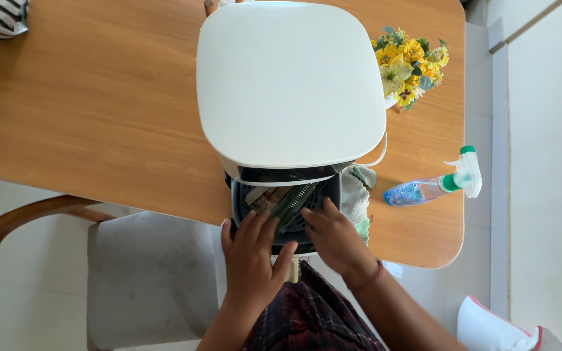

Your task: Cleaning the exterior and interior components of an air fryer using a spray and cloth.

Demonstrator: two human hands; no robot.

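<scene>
Both hands sit lowest and closest in the head view, at the near edge of the tabletop (99,97); the left hand (252,257) lies palm down with fingers spread loosely over the front lip of the dark air-fryer basket (287,208), resting on it rather than gripping; the right hand (333,237) curls over the basket's right front corner, thumb toward the middle, though whether it truly clasps the rim I cannot tell; the basket is drawn partway out of the white air fryer (291,84), which stands at the middle of the near edge and reaches almost to the far edge; inside the basket lies a green brush (292,203), slanted, beside a pale flat piece; a greenish cloth (359,195) is bunched just right of the basket, touching it; a spray bottle (434,185) lies on its side near the right edge; yellow flowers (408,65) stand toward the far right corner; a grey-cushioned chair (147,273) stands left of the person.
</scene>
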